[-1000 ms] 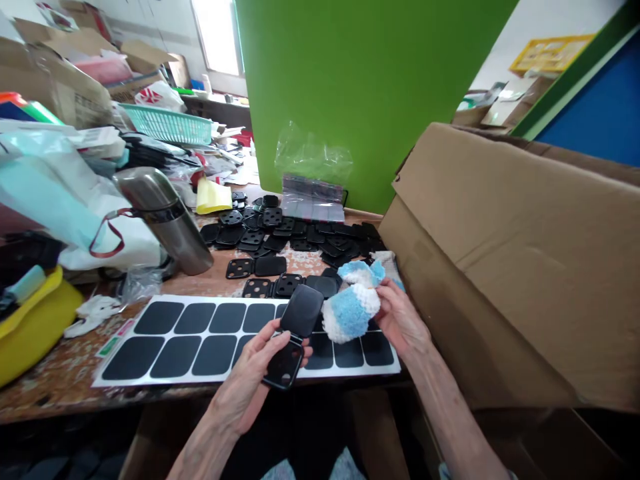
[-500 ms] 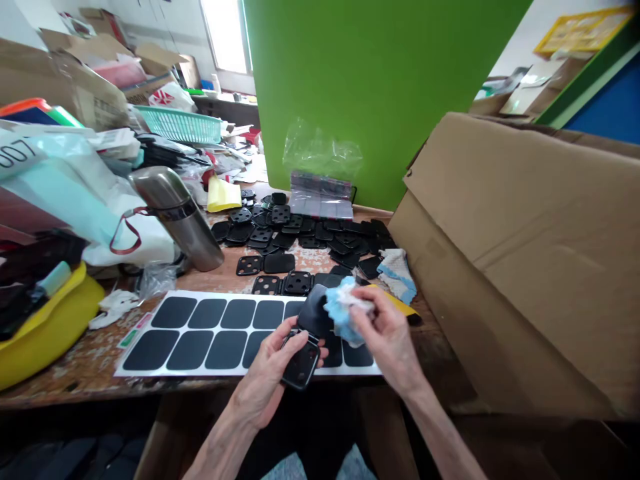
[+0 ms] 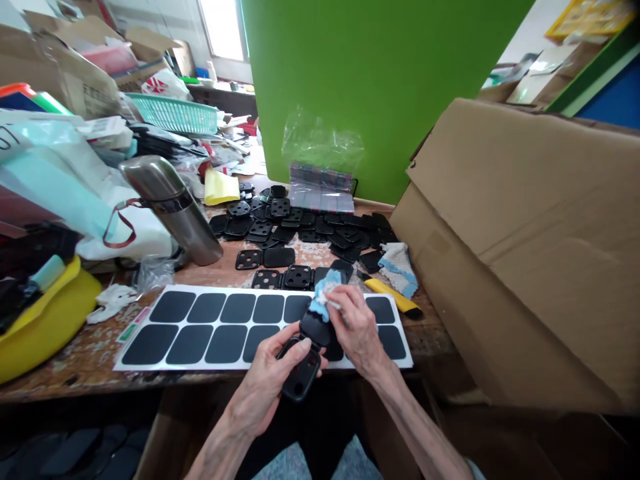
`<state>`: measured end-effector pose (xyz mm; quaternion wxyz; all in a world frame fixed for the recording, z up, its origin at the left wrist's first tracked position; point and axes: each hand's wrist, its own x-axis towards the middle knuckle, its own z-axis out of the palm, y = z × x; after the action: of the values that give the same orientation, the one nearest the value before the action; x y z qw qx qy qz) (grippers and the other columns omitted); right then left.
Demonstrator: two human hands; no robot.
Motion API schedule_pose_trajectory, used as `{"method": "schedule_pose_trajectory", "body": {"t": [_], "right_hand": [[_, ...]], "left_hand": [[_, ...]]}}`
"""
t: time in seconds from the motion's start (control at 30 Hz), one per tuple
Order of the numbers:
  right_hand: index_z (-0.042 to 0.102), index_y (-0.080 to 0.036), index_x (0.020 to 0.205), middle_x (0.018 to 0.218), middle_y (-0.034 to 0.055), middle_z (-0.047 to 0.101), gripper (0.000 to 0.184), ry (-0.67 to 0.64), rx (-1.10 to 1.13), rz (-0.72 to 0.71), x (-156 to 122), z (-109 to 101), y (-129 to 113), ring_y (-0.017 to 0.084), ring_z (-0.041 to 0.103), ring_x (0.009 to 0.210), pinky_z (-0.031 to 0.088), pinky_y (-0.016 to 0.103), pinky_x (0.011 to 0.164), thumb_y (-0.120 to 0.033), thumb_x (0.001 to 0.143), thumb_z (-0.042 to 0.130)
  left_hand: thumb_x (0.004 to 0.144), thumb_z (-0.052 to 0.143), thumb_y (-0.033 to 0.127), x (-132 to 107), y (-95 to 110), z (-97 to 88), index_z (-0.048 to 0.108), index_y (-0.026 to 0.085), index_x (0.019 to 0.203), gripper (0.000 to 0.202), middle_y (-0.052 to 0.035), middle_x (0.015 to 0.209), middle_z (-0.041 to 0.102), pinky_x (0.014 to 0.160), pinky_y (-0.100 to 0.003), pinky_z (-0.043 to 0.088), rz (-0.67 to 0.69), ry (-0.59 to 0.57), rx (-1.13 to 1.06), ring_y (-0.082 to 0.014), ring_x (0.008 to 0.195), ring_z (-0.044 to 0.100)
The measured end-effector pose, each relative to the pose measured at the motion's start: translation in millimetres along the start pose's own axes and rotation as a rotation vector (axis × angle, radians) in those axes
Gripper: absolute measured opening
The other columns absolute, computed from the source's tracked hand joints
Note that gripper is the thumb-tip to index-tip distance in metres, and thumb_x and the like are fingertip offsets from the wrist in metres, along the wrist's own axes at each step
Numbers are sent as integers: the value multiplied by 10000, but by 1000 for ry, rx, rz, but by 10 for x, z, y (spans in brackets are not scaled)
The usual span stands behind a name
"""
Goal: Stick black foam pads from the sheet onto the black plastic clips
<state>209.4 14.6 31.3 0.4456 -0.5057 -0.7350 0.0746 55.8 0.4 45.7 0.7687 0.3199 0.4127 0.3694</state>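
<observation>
My left hand grips a hinged black plastic case, folded open, with round holes in its lower half. The thumb lies across it near the hinge. My right hand pinches a crumpled blue-and-white cloth, which touches the far end of the case's smooth upper half. Beneath both hands lies a white sheet with rows of dark rounded-square stickers. Just beyond it are several more opened black cases, partly hidden by the cloth.
A pile of black cases covers the back of the table. A steel thermos stands left of it. A yellow-handled cutter and another cloth lie at right, beside a large cardboard box. A green panel rises behind.
My right hand has moved left and slightly up with the cloth, now against the far end of the case. The cutter and the sheet's right end have come into fuller view.
</observation>
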Motion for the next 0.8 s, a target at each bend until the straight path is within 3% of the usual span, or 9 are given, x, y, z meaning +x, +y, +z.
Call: {"method": "schedule_pose_trajectory", "body": {"t": [0.17, 0.3, 0.4, 0.5, 0.63, 0.73, 0.8], "right_hand": [[550, -200, 1010, 974, 65, 542, 213, -99, 11, -76, 67, 30, -12, 190, 490, 935, 454, 347, 830, -111, 869, 418], [550, -203, 997, 951, 72, 533, 211, -17, -30, -28, 28, 59, -48, 198, 495, 912, 457, 365, 812, -104, 866, 417], [530, -217, 1033, 962, 67, 539, 247, -69, -26, -87, -5, 36, -1, 193, 499, 914, 461, 364, 814, -88, 865, 401], [548, -207, 960, 936, 67, 532, 216, -2, -126, -44, 109, -185, 252, 186, 523, 892, 467, 355, 806, -114, 875, 373], [566, -200, 1023, 995, 83, 537, 241, 218, -468, 30, 450, -754, 827, 203, 529, 921, 443, 375, 853, -254, 890, 372], [593, -163, 1017, 985, 124, 561, 286, 215, -556, 43, 568, -1025, 1130, 260, 523, 933, 440, 446, 824, -279, 881, 370], [574, -137, 1071, 1046, 156, 553, 304, 172, -611, 40, 500, -1008, 1164, 286, 505, 979, 436, 465, 829, -265, 873, 382]], "left_hand": [[768, 608, 286, -42, 29, 6, 603, 169, 1075, 329, -63, 882, 677, 651, -234, 470, 10, -49, 24, -142, 690, 605], [775, 599, 286, -51, 42, 2, 581, 159, 1098, 348, -66, 859, 675, 669, -248, 471, -5, -3, 36, -149, 679, 610], [768, 606, 292, -66, 84, 6, 551, 152, 1130, 392, -79, 872, 668, 693, -276, 475, 1, 16, 47, -169, 707, 616], [784, 577, 340, -67, 221, -35, 558, 140, 1102, 376, -81, 823, 663, 657, -251, 468, 1, -13, 131, -154, 688, 602], [783, 544, 419, 98, 549, -198, 585, 156, 1013, 352, -58, 747, 654, 560, -199, 437, 59, 35, 376, -136, 645, 584], [766, 536, 445, 369, 783, -357, 592, 166, 976, 354, -45, 810, 644, 531, -183, 413, 128, 53, 616, -122, 636, 573], [757, 525, 458, 563, 887, -459, 602, 163, 958, 365, -33, 781, 633, 508, -193, 404, 129, 39, 762, -120, 593, 558]]}}
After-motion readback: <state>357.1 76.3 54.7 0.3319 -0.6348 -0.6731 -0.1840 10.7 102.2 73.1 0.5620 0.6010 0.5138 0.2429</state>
